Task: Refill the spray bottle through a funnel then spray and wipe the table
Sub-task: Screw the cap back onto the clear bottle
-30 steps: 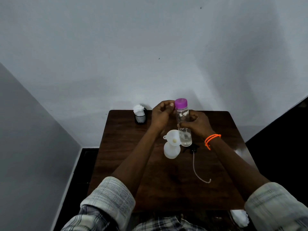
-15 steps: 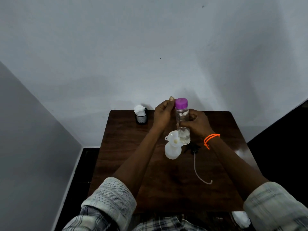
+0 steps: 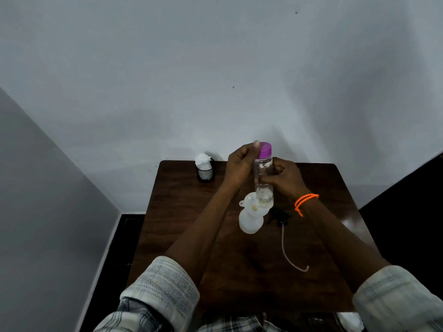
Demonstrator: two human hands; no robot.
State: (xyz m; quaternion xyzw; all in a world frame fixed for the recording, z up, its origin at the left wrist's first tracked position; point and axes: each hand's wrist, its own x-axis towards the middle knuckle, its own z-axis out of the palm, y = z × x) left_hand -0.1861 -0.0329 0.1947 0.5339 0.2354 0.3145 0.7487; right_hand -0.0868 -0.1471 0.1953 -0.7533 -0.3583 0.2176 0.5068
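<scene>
A clear water bottle (image 3: 263, 188) with a purple cap (image 3: 265, 149) is held upright above the table, a little liquid at its bottom. My right hand (image 3: 286, 178) grips its middle. My left hand (image 3: 241, 164) is closed around the cap's left side. Just below stands the white spray bottle body (image 3: 250, 221) with a white funnel (image 3: 251, 203) in its neck. The black spray head (image 3: 279, 216) lies to its right, and its thin dip tube (image 3: 287, 252) trails toward me.
The dark wooden table (image 3: 227, 271) stands against a grey wall. A black mesh cup holding white tissue (image 3: 205, 168) sits at the far left corner. A white cloth (image 3: 348, 319) shows at the near right edge. Dark floor lies on both sides.
The bottle has been lifted slightly and shifted left, so that it hangs closer over the funnel. My left hand stays at the purple cap.
</scene>
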